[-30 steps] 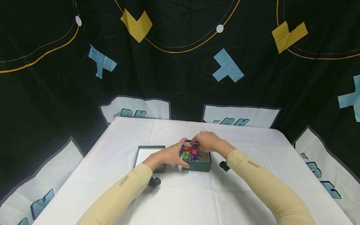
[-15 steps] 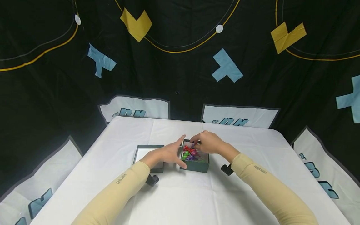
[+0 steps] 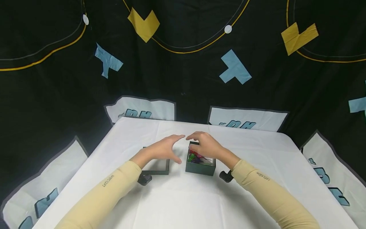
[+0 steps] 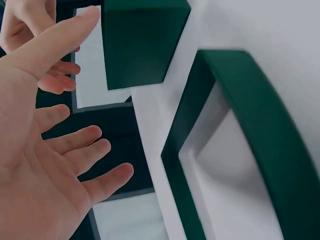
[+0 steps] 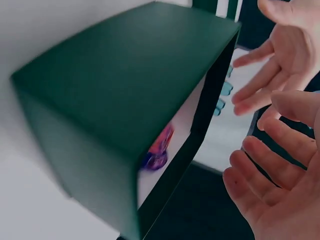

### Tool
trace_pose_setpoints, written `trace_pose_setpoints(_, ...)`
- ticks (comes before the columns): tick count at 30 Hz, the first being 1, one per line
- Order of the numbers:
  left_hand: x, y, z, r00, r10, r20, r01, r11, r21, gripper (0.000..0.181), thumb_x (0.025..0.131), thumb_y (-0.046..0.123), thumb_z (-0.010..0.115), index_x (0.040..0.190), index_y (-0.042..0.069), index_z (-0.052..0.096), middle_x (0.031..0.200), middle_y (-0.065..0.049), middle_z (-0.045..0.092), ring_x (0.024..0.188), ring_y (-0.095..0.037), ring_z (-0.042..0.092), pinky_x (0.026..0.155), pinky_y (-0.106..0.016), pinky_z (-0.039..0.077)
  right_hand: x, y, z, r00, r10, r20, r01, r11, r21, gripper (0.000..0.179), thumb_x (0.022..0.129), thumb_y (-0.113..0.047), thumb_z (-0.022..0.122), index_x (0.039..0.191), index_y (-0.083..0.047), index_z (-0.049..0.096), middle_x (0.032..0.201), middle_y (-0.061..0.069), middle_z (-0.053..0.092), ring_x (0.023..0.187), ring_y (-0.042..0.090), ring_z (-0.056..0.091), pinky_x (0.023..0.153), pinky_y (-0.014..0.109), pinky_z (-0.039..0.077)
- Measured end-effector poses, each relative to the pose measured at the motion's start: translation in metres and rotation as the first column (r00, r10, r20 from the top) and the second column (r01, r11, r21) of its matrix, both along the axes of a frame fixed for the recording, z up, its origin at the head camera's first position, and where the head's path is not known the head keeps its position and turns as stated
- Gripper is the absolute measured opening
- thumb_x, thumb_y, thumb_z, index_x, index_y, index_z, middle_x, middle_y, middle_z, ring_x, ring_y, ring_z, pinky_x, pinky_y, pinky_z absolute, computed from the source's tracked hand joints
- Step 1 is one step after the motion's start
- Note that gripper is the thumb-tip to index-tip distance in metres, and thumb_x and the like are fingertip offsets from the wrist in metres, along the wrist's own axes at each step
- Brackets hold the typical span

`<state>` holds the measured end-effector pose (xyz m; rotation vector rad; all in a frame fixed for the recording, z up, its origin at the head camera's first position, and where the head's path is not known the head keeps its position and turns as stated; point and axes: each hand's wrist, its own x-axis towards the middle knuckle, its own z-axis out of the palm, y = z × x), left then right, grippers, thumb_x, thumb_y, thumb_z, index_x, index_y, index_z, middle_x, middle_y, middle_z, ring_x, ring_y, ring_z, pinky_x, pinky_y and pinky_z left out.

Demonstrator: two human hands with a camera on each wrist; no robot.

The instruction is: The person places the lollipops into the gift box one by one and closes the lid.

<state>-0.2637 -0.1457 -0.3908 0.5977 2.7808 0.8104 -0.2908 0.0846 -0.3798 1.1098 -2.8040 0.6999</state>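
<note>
A dark green open-topped box [image 3: 200,169] stands on the white table, with shiny wrapped candies [image 3: 197,158] in red, green and purple inside. My right hand [image 3: 208,145] hovers over its back part, fingers spread and loosely bent, palm bare in the right wrist view. Part of the candies is hidden under that hand. Left of the box, my left hand [image 3: 160,149] is held in the air with thumb and fingers wide apart, holding nothing. Beneath it lies the box's shallow green lid [image 3: 155,172], its pale inside facing up and partly covered by the hand.
The white-covered table [image 3: 177,203] reaches back to a black curtain [image 3: 183,79] with tape pieces on it. Black wrist cameras [image 3: 145,179] hang below both wrists, close over the tabletop.
My left hand has drawn away from the box's left side toward the lid. My right hand has risen from among the candies, its fingers opening out.
</note>
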Motion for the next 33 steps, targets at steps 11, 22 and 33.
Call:
trace_pose_setpoints(11,0.010,-0.047,0.008,0.993,0.064,-0.096,-0.067,0.998,-0.020,0.090,0.077,0.040,0.086,0.154,0.022,0.042,0.159,-0.007,0.041,0.148,-0.031,0.036,0.114,-0.059,0.037,0.015,-0.035,-0.006,0.995,0.037,0.089,-0.039,0.999,0.018,0.066,0.090,-0.036,0.076,0.147,-0.014,0.051,0.147,0.005,0.053,0.122,0.021,0.060,0.103,0.041,0.051)
trace_pose_setpoints(22,0.024,-0.096,0.000,0.999,0.042,-0.021,-0.042,0.999,0.022,0.109,0.068,0.051,0.090,0.158,0.021,0.034,0.162,-0.012,0.033,0.149,-0.036,0.030,0.116,-0.063,0.031,0.029,-0.071,-0.021,0.976,0.025,0.216,-0.028,1.000,0.013,0.105,0.078,-0.041,0.086,0.161,-0.019,0.024,0.163,0.012,0.030,0.150,0.030,0.030,0.115,0.053,0.037)
trace_pose_setpoints(33,0.029,-0.126,-0.025,0.999,0.048,0.021,-0.049,0.998,0.031,0.125,0.062,0.047,0.095,0.160,0.017,0.024,0.162,-0.019,0.027,0.149,-0.042,0.026,0.117,-0.065,0.026,0.040,-0.095,-0.034,0.961,-0.083,0.264,0.067,0.995,0.069,0.124,0.070,-0.043,0.092,0.163,-0.020,0.012,0.166,0.015,0.022,0.153,0.032,0.021,0.117,0.056,0.033)
